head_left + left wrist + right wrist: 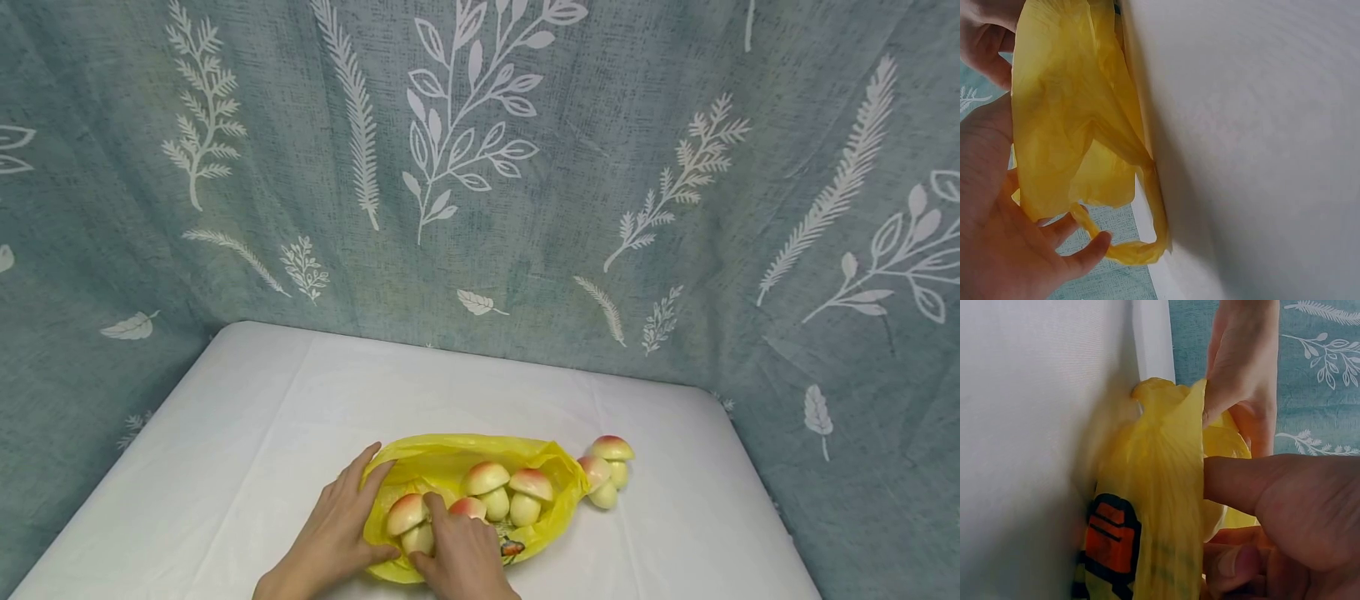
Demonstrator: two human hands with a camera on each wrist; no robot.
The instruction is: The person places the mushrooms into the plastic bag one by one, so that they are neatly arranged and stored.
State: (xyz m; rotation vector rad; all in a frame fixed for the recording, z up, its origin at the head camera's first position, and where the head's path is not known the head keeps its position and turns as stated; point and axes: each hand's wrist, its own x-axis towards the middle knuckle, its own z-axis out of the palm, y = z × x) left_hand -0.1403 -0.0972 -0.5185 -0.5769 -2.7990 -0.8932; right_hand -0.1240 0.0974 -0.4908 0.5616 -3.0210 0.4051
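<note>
A yellow plastic bag (551,533) lies on its side on the white table with its mouth spread. Inside it are several toy mushrooms with cream stems and red-tinged caps, one of them a mushroom (486,479) near the middle. My left hand (333,525) holds the bag's left rim, thumb over the edge; in the left wrist view its fingers touch a loop handle (1138,251). Reaching into the bag, my right hand (468,554) pinches the leftmost mushroom (406,515) between thumb and forefinger. Its other fingers are partly hidden.
Two more mushrooms (613,450) lie on the table just right of the bag, touching each other. The white tabletop (247,433) extends on both sides and behind. A blue-green curtain (465,275) with white leaf patterns hangs around its back and sides.
</note>
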